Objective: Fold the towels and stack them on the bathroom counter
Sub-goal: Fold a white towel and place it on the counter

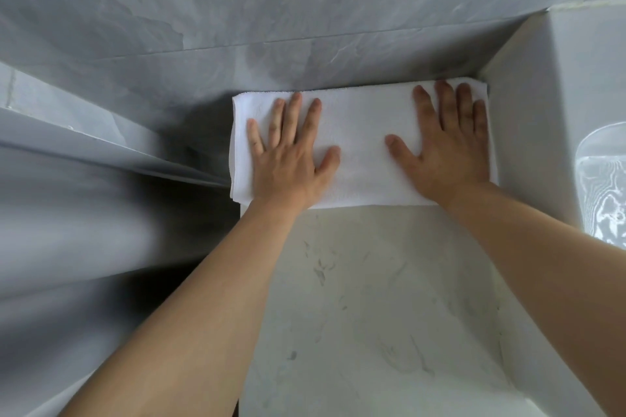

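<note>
One towel [359, 145] is on record, item status: folded, laid down, being flattened. You have it at the far edge of the counter [372, 298], pushed up against the grey tiled wall [271, 10] behind, its right end tucked into the far right corner where a pale side panel [528, 145] rises. Its left end slightly overhangs the counter's left edge.

Progress, as judged from this view: the fold on this piece looks finished, and you appear to be smoothing it in place. Whether it lies directly on the counter or on other folded towels cannot be told; only one white layer is plainly visible, with a folded thickness showing along the left and near edges. No other towels show, so how many are left to fold cannot be told.

Hands: your left hand [291, 152] lies flat on the left half of the towel, fingers straight and spread, holding nothing. Your right hand [447, 142] lies flat on the right half, fingers straight and close together, thumb out, also holding nothing. Both press palm-down.

Condition of the item: plain white terry, long rectangle running left to right, surface smooth with few wrinkles, far hem straight along the wall, near edge fairly even, left corners rounded by the fold.
</note>
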Motion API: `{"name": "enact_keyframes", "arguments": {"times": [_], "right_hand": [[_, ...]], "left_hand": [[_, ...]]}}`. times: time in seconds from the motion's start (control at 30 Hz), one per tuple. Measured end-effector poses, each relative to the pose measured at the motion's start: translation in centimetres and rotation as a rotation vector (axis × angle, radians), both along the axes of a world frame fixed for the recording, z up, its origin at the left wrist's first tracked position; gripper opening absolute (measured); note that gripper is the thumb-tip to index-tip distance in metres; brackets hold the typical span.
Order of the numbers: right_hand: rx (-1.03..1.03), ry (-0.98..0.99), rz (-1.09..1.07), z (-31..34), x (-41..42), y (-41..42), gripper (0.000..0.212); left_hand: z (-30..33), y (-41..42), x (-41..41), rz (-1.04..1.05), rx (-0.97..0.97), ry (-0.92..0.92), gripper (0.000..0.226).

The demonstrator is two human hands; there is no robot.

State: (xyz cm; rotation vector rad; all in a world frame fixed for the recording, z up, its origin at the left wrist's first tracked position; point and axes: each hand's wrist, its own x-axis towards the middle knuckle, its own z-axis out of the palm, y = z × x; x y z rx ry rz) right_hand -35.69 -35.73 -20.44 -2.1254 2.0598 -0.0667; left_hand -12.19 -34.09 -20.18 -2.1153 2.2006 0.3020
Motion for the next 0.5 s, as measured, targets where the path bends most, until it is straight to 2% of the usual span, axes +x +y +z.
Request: {"name": "enact_keyframes", "arguments": {"times": [0.23, 0.5], "right_hand": [[-0.055, -0.027, 0.014, 0.2, -0.1, 0.0, 0.077], [-0.068, -0.013, 0.008, 0.2, -0.1, -0.2, 0.074]], "left_hand": [[0.0, 0.6, 5.1, 0.142, 0.006, 0.083, 0.078], [-0.1, 0.6, 5.4, 0.174, -0.019, 0.224, 0.082]]}}
